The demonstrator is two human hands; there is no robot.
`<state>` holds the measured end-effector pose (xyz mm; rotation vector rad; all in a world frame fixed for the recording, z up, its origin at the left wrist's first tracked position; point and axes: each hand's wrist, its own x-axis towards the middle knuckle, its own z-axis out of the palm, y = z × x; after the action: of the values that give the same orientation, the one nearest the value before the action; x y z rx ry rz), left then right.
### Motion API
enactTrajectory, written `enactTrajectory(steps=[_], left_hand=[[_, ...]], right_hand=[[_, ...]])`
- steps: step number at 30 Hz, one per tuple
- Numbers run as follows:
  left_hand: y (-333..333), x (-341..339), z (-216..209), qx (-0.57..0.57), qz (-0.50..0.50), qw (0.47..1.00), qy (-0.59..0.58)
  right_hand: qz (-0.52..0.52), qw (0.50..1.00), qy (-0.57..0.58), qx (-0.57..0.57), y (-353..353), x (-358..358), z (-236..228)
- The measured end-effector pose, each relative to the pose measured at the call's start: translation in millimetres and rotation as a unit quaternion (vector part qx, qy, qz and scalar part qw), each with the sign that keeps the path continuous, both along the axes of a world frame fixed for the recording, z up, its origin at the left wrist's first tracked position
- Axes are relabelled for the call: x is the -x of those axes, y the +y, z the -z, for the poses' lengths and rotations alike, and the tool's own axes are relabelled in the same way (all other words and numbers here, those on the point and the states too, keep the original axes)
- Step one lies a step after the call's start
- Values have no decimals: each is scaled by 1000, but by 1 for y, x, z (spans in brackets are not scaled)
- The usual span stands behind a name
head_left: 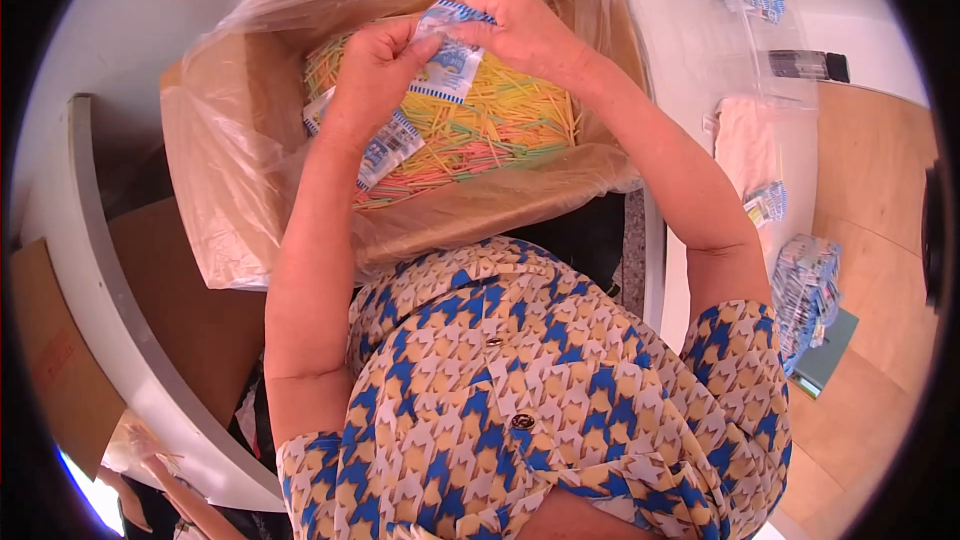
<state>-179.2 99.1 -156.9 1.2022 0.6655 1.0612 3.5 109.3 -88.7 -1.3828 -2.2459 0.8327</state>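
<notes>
Blue-and-white film sachet (447,74), twelve o'clock: I pinch its nine-o'clock edge with the left hand (378,62), two-o'clock corner with the right hand (522,32) — keep tension even above the pastel sticks (525,120).

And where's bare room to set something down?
Bare: white surface between brown cardboard box and pale pink cloth; tan wood-look surface right of piled blue-white packets. Crowded: inside the box, thin pastel sticks, loose packets, left hand, right hand.

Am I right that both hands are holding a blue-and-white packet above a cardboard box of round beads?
No, the head view shows thin, coloured sticks, not beads, in the cardboard box; the left hand and right hand hold the packet.
</notes>
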Motion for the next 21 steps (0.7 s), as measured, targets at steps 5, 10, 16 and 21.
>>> enactTrajectory(steps=[5,10,16,21], left_hand=[[-7,0,-19,9,-59,992,107],[-4,-3,14,-17,-66,987,142],[0,5,9,1,-136,885,444],[-2,10,2,-60,-78,730,676]], right_hand=[[33,995,55,75,-4,-7,-5],[128,967,56,215,-19,-12,1],[157,936,12,316,-25,-25,43],[130,960,2,246,-16,-28,37]])
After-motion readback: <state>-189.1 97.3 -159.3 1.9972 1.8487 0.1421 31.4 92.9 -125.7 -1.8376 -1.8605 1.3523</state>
